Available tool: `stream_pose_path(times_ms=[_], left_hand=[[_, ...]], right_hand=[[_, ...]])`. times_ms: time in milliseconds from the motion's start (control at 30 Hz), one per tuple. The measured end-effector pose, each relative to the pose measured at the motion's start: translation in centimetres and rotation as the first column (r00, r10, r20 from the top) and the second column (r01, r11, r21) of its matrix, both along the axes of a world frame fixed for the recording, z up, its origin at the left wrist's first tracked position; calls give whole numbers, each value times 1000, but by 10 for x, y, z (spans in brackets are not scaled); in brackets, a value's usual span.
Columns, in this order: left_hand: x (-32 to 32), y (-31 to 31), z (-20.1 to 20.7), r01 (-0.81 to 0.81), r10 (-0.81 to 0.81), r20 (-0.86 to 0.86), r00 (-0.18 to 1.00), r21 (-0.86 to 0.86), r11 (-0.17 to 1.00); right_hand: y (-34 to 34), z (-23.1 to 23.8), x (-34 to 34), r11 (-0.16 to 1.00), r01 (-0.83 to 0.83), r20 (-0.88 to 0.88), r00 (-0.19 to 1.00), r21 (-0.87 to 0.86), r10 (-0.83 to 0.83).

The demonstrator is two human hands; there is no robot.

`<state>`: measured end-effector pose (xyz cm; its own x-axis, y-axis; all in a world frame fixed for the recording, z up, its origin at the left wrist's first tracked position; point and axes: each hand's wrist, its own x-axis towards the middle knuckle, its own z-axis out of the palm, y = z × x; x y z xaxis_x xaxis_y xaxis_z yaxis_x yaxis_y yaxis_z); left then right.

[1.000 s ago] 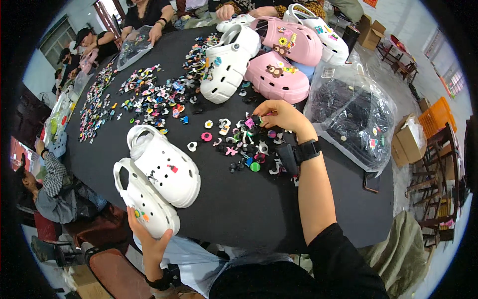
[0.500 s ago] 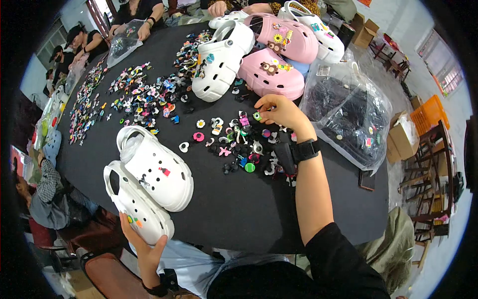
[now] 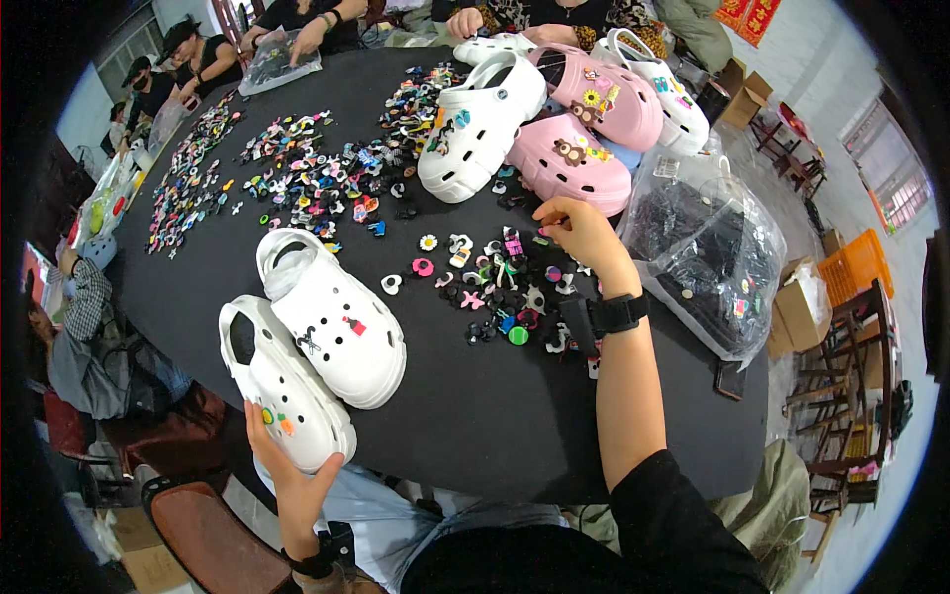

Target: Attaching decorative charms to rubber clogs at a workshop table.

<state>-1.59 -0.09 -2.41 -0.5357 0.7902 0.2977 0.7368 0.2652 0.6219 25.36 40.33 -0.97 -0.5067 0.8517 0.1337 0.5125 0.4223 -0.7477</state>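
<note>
My left hand (image 3: 294, 477) grips the toe of a white clog (image 3: 287, 391), thumb on one side and fingers on the other. That clog carries a green-and-yellow charm and an orange one. Beside it lies its mate, another white clog (image 3: 346, 337), with a black charm and a red one. My right hand (image 3: 584, 238) is over the far side of a pile of small shoe charms (image 3: 505, 287), fingertips pinched together. A bit of pink shows at the fingertips and a small green piece just below; what exactly they hold is too small to tell.
Larger charm heaps (image 3: 317, 178) spread over the black table (image 3: 445, 426) at the far left. Decorated white clogs (image 3: 475, 129) and pink clogs (image 3: 574, 163) stand beyond my right hand. A clear bag of black clogs (image 3: 703, 257) and a phone (image 3: 729, 380) lie right. Other people sit across.
The whole view has shifted, so the table's things appear farther right. My right hand stays at the charm pile; the green charm seen at its fingertips now shows only partly below them. My left hand keeps its grip.
</note>
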Motion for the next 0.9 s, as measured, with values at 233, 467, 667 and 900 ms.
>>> stream_pose_path(times_ms=[233,467,667,900], left_hand=[[2,0,6,-20,18,-31,999,-52,998],[8,7,1,-93,92,9,996,135,986],[13,9,5,-112,112,13,994,114,987],[-18,1,59,16,-13,-33,999,114,993]], right_hand=[[-16,-3,-21,974,-193,193,967,119,168],[-26,24,-41,991,-127,-271,954,34,132],[-79,52,-79,903,-397,-452,844,-165,289],[-124,36,-129,749,-569,-454,797,-340,399]])
